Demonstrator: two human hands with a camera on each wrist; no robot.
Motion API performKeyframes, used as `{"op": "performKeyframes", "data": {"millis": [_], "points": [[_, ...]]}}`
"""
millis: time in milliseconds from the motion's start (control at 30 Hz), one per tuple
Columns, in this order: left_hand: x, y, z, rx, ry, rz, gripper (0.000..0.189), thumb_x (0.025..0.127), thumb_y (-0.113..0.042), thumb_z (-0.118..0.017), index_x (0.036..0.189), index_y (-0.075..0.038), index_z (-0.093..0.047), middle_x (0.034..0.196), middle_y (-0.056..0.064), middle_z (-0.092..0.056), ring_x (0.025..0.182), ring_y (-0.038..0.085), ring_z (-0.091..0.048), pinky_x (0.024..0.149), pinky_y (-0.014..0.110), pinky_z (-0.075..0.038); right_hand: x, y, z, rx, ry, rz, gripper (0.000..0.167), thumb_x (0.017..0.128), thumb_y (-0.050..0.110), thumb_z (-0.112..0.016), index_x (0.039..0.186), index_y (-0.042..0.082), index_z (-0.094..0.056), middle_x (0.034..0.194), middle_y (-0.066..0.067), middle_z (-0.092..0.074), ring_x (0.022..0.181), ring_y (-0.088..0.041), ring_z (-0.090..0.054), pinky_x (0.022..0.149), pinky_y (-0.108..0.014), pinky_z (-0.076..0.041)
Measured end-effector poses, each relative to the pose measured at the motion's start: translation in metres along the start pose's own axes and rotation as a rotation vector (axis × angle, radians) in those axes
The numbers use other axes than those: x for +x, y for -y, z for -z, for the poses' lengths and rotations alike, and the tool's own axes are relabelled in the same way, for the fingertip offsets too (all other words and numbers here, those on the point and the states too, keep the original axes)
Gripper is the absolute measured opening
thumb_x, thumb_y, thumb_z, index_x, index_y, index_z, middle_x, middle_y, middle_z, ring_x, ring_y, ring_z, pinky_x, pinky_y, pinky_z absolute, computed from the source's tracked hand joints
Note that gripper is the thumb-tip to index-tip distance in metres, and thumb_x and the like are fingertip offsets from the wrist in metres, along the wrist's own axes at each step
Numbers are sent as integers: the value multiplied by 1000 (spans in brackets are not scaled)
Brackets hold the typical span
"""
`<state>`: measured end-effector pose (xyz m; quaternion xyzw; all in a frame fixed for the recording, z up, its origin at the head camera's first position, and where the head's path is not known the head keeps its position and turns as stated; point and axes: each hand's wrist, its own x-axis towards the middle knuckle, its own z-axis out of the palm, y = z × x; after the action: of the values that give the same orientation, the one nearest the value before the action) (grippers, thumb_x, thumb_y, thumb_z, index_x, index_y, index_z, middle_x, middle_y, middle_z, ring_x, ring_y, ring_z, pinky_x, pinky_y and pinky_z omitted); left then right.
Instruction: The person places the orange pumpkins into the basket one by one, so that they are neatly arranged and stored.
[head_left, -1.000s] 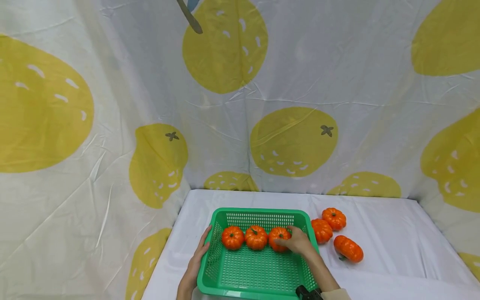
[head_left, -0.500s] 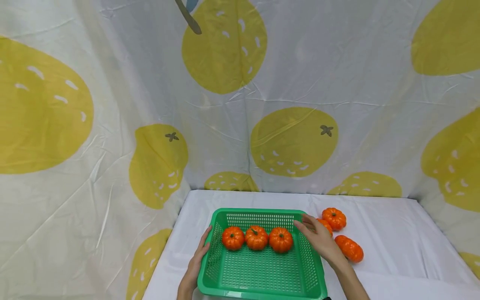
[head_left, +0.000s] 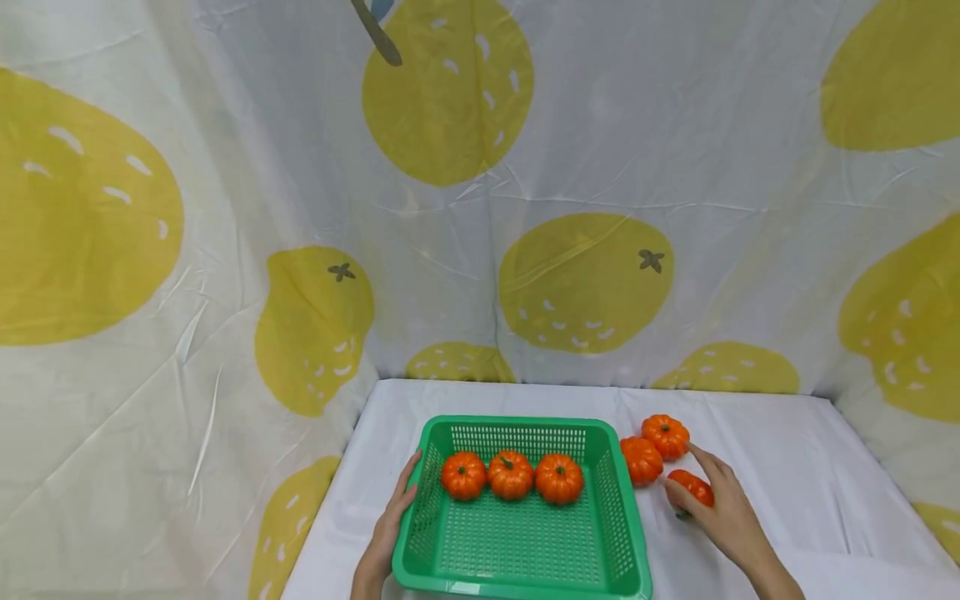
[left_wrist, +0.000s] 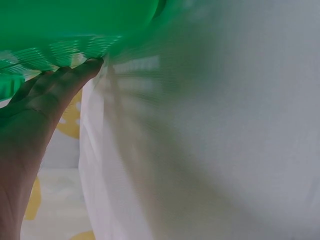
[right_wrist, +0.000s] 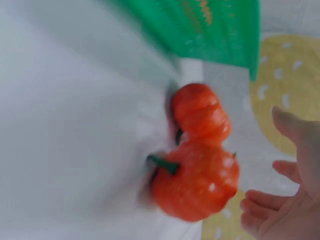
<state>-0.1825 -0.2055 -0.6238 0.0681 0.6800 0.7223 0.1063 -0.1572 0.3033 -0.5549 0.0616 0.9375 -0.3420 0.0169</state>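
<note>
My left hand (head_left: 386, 529) rests along the left side of a green plastic basket (head_left: 521, 586); in the left wrist view its fingers (left_wrist: 65, 82) lie straight against the perforated wall. Beyond the basket's right side, my right hand (head_left: 723, 508) is over a small orange pumpkin (head_left: 693, 486) lying on its side, partly hidden by the hand. In the right wrist view the fingers (right_wrist: 265, 200) are spread and hold nothing, a gap apart from this pumpkin (right_wrist: 197, 185) with its green stem. Two more pumpkins, one nearer (head_left: 641, 461) and one farther (head_left: 665, 437), sit just beyond.
Inside the basket, three pumpkins stand in a row toward the back: left (head_left: 463, 476), middle (head_left: 511, 475) and right (head_left: 558, 478). A white cloth (head_left: 787, 467) covers the table. Lemon-printed fabric (head_left: 442, 300) hangs behind and at the sides.
My right hand has let go of the right pumpkin in the basket, lifted over the rim and moved right to the pumpkin lying outside. The left hand has stayed at the basket.
</note>
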Motion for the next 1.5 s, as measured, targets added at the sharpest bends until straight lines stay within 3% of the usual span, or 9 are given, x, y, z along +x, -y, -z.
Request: {"op": "performKeyframes", "data": {"millis": [233, 433, 767, 900, 1067, 1300, 1500], "points": [[2, 2, -1, -4, 21, 0, 55, 113, -41, -29, 166, -35, -17, 176, 0, -1, 160, 33, 6, 124, 66, 4, 3, -33, -4, -91, 35, 23, 89, 99, 54, -64, 161, 1, -28, 149, -50, -25, 130, -68, -33, 100, -83, -35], [2, 2, -1, -11, 28, -1, 56, 113, -41, -29, 167, -34, -16, 176, 1, -1, 159, 33, 7, 124, 66, 4, 8, -42, -10, -101, 90, -12, 92, 96, 50, -69, 162, 3, -24, 148, -50, -23, 129, -69, -32, 99, -81, -37], [0, 3, -1, -14, 24, 2, 55, 113, -41, -29, 167, -36, -16, 176, 0, 0, 159, 33, 7, 124, 65, 3, 7, -44, -17, -180, -31, 206, 64, 92, 25, -77, 147, 5, -53, 137, -48, -42, 117, -67, -50, 86, -76, -49], [0, 2, -1, -18, 26, 3, 55, 113, -41, -29, 166, -36, -16, 176, 0, 1, 159, 31, 7, 124, 64, 4, 7, -44, -16, -207, -14, 196, 60, 92, 27, -77, 144, 6, -56, 135, -47, -45, 113, -64, -54, 83, -73, -52], [0, 2, -1, -18, 32, 5, 55, 113, -40, -29, 166, -36, -16, 176, 0, 1, 159, 32, 7, 124, 64, 4, 8, -42, -12, -197, 42, 125, 63, 95, 31, -74, 148, 6, -51, 135, -43, -47, 112, -56, -56, 87, -70, -53], [-1, 0, 0, -2, 25, 0, 56, 113, -41, -29, 167, -35, -15, 176, 3, 2, 160, 34, 7, 123, 68, 3, 6, -41, -6, -127, 108, 42, 79, 99, 52, -64, 152, -1, -39, 135, -41, -49, 116, -53, -56, 94, -70, -50], [-2, -1, 1, 2, 21, 6, 56, 113, -41, -29, 167, -36, -15, 176, 3, 1, 160, 34, 6, 123, 69, 3, 2, -45, -1, -141, 119, 88, 95, 88, 43, -81, 150, -10, -33, 136, -41, -49, 119, -54, -54, 95, -69, -50]]}}
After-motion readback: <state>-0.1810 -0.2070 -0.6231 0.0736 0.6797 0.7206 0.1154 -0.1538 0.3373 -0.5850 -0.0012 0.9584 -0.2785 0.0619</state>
